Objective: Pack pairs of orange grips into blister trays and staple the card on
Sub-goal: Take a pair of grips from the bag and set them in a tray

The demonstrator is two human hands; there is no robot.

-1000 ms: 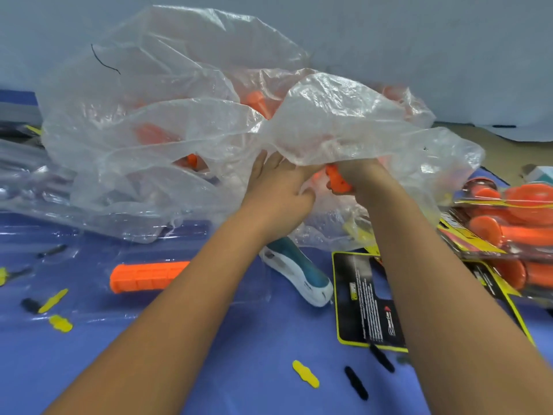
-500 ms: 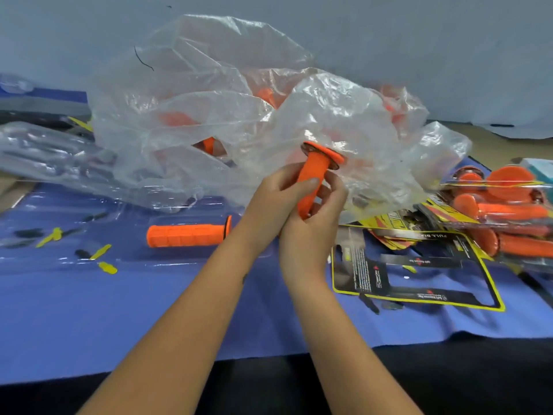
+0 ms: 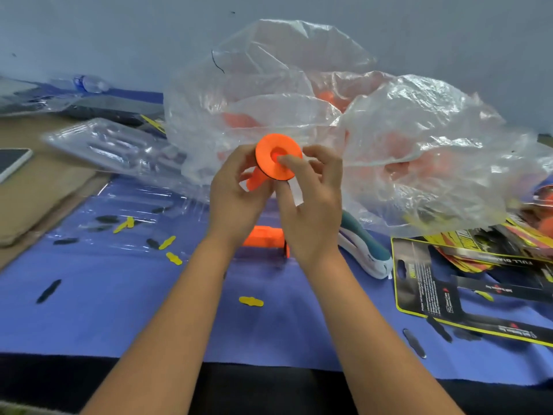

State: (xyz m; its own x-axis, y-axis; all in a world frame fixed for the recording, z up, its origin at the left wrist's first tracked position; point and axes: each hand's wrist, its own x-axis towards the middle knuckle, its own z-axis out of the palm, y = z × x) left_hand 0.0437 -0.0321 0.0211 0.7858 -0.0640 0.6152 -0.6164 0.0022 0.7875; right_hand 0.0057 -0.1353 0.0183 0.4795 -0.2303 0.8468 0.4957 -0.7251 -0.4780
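An orange grip [image 3: 268,153] is held up in front of me, its round flange end facing the camera. My left hand [image 3: 236,202] grips its shaft from the left. My right hand [image 3: 312,205] pinches the flange, one fingertip on the centre hole. A second orange grip [image 3: 263,236] lies below my wrists in a clear blister tray [image 3: 134,211] on the blue cloth. A black-and-yellow card [image 3: 419,283] lies to the right, and a teal-and-white stapler [image 3: 366,253] sits between the card and my right wrist.
A large clear plastic bag [image 3: 299,85] holding more orange grips fills the back centre and right. Stacked empty blister trays [image 3: 113,145] and a phone [image 3: 12,161] sit at the left. More cards [image 3: 484,250] pile at the right. Yellow and black punch-outs litter the cloth.
The grip came out of the bag and both hands took hold of it. It has since tipped so the flange faces me, and a right fingertip now sits on its hole.
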